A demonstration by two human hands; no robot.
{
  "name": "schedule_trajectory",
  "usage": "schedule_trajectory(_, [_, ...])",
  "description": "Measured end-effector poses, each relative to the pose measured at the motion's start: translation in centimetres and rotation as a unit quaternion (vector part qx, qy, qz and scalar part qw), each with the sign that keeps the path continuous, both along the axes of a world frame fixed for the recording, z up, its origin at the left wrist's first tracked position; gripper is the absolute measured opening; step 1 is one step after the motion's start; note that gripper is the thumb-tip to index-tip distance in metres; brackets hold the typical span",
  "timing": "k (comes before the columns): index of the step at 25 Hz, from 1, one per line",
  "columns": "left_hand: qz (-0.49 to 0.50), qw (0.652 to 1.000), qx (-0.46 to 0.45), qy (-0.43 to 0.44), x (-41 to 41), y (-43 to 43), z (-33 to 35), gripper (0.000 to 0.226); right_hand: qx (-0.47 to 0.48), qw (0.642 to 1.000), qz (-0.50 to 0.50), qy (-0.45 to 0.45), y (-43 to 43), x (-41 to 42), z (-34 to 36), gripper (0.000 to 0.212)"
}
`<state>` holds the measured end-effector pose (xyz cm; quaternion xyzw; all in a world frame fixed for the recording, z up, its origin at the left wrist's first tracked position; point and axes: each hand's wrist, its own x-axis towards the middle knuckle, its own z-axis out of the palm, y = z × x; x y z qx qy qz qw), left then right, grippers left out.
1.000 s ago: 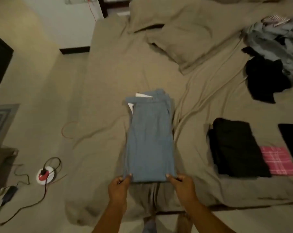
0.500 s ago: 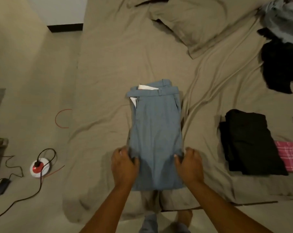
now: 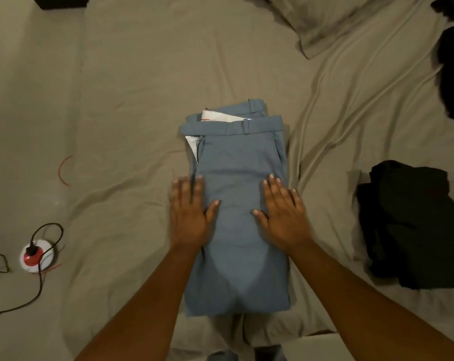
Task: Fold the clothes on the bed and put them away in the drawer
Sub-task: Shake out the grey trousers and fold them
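While the left hand point(image 3: 188, 214) and right hand point(image 3: 283, 217) rest flat on the trousers point(image 3: 236, 162), the frame edges cut plenty off.
Upper right, a black garment point(image 3: 452, 61) and a pillow point(image 3: 350, 19) run off frame, and the dark pile point(image 3: 408, 225) at right is too dim to read. Centre frame on the bed point(image 3: 142, 100), the blue trousers lie folded long, waistband farthest, white lining peeking out, hands apart, fingers straight.

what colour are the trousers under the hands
The trousers are plain light blue, with white lining showing at the waistband; seen best in the head view.
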<state>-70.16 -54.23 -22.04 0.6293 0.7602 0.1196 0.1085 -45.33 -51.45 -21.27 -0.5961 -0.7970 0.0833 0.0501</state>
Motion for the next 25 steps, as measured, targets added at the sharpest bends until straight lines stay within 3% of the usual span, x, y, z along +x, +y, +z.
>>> schedule_trajectory(2, [0.116,0.991,-0.01,-0.068,0.8,-0.7,1.6,0.078,-0.03,0.985,-0.144,0.091,-1.2,-1.2,1.4,0.076])
schedule_trajectory(4, [0.181,0.974,-0.046,-0.129,1.7,-0.9,3.2,0.066,-0.078,0.956,-0.227,0.165,-2.2,-1.8,2.2,0.064])
schedule_trajectory(6, [0.252,0.928,-0.111,-0.251,1.4,-0.3,3.8,0.061,-0.146,0.919,-0.281,0.236,-2.3,-2.1,3.2,0.053])
schedule_trajectory(8, [0.297,0.863,-0.175,-0.369,0.5,1.0,4.2,0.073,-0.214,0.868,-0.352,0.278,-0.6,-2.1,3.9,0.052])
schedule_trajectory(11, [0.302,0.781,-0.251,-0.485,-0.9,2.8,5.4,0.075,-0.343,0.802,-0.38,0.307,2.4,-1.3,4.8,0.054])
schedule_trajectory(14, [0.279,0.749,-0.284,-0.53,-1.3,3.0,7.3,0.057,-0.385,0.756,-0.361,0.388,2.8,-0.7,5.5,0.051])
schedule_trajectory(15, [0.275,0.738,-0.293,-0.542,-1.5,2.8,7.3,0.059,-0.392,0.729,-0.365,0.425,2.5,-0.5,5.4,0.051])
schedule_trajectory(18, [0.282,0.675,-0.32,-0.602,-1.7,2.4,8.2,0.054,-0.468,0.567,-0.402,0.545,2.0,-0.3,5.7,0.055])
schedule_trajectory(19, [0.28,0.669,-0.322,-0.609,-1.7,2.8,8.9,0.049,-0.493,0.53,-0.401,0.561,2.4,-0.3,6.5,0.056])
schedule_trajectory(20, [0.271,0.672,-0.314,-0.613,-1.7,3.5,10.1,0.045,-0.506,0.517,-0.39,0.57,3.1,-0.2,7.6,0.055])
schedule_trajectory(22, [0.247,0.69,-0.264,-0.627,-1.8,5.8,13.4,0.041,-0.497,0.524,-0.351,0.596,5.2,-0.3,11.2,0.046])
schedule_trajectory(25, [0.195,0.728,-0.165,-0.636,-1.5,10.1,20.2,0.039,-0.414,0.58,-0.299,0.635,9.3,-0.6,18.8,0.039])
